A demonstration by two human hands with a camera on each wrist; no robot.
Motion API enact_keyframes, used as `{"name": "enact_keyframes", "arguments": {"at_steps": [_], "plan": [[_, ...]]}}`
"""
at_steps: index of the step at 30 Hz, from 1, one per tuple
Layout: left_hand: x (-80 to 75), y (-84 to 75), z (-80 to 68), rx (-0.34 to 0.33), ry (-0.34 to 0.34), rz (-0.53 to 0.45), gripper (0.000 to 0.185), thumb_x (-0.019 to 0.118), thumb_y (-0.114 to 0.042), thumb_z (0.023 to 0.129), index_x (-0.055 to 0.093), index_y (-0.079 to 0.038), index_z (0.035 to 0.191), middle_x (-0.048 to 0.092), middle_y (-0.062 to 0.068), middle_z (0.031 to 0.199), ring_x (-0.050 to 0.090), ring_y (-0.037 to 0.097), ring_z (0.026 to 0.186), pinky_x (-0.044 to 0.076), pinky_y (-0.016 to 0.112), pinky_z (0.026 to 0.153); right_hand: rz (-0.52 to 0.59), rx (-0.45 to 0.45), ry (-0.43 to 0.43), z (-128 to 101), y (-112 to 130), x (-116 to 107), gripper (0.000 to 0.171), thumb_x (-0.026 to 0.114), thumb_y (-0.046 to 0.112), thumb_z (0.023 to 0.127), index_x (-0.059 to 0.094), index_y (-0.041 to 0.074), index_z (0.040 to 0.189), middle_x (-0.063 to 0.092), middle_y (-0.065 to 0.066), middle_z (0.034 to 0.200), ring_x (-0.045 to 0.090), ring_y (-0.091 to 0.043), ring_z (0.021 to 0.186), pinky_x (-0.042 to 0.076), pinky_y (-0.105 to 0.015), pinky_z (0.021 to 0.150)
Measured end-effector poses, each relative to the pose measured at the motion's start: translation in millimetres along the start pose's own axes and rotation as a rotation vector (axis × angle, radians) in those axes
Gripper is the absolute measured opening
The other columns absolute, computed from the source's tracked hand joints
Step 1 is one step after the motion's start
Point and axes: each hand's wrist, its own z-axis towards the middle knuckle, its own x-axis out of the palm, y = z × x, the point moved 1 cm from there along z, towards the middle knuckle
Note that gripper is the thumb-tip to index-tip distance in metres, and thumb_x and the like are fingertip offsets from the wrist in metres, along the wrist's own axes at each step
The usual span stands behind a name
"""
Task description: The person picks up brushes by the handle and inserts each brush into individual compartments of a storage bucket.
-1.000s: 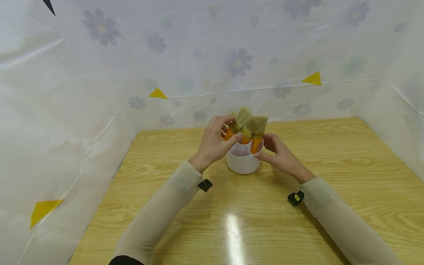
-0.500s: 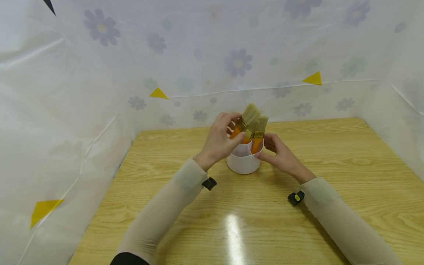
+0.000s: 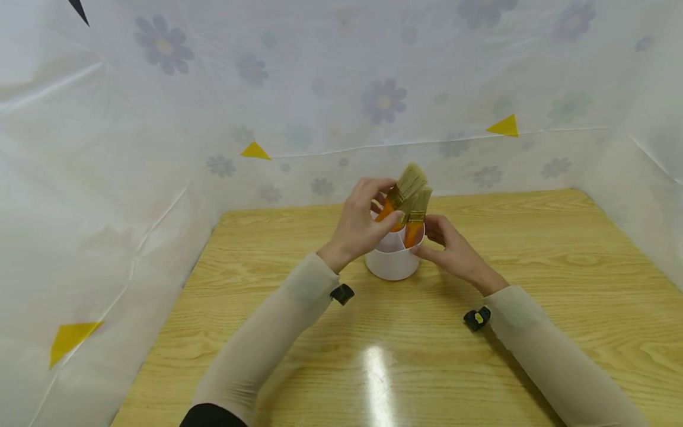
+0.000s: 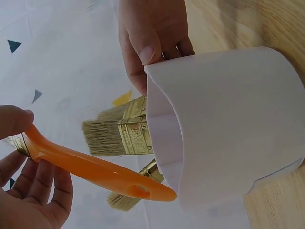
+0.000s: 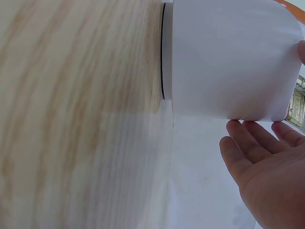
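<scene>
My left hand [image 3: 357,219] pinches a paintbrush [image 4: 95,171] near its metal band, bristles upward. The tip of its orange handle is at the rim of a white divided holder [image 3: 392,265]; whether it is inside I cannot tell. Other paintbrushes [image 4: 136,136] stand bristles-up in the holder, and one [image 4: 125,200] leans apart from them in the left wrist view. At the holder's right side, my right hand [image 3: 453,252] steadies it, thumb at the front of the rim and fingertips against the wall [image 5: 228,62]. The lower handles of the standing brushes are hidden.
The holder stands on a wood-grain table [image 3: 533,255], towards its back edge. Behind the table hangs a flowered plastic sheet [image 3: 384,71], with another sheet [image 3: 80,207] along the left. Yellow triangles [image 3: 255,150] mark the sheets.
My left hand has moved right and slightly up, carrying the paintbrush across the holder towards the other brushes. The right hand and the holder stay where they were.
</scene>
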Motion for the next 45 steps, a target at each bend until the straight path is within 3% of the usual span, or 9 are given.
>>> {"name": "enact_keyframes", "arguments": {"at_steps": [16,45], "plan": [[8.1,4.0,1.5,0.03,-0.054,-0.057,0.046,0.071,-0.009,0.086,0.053,-0.002,0.128,0.053,0.011,0.113,0.054,0.018,0.088,0.051,0.025,0.074,0.002,-0.011,0.006,0,0,0,0.065,0.065,0.017,0.091,0.029,0.002,0.143,0.039,-0.016,0.139,0.037,-0.032,0.13,0.024,-0.054,0.11],[20.0,19.5,-11.9,0.012,-0.031,-0.051,0.046,0.071,-0.006,0.083,0.054,-0.001,0.125,0.054,0.011,0.11,0.055,0.017,0.087,0.052,0.027,0.073,0.007,-0.012,-0.002,0,2,1,0.065,0.066,0.015,0.09,0.029,0.001,0.142,0.039,-0.017,0.139,0.037,-0.032,0.131,0.024,-0.053,0.11]]}}
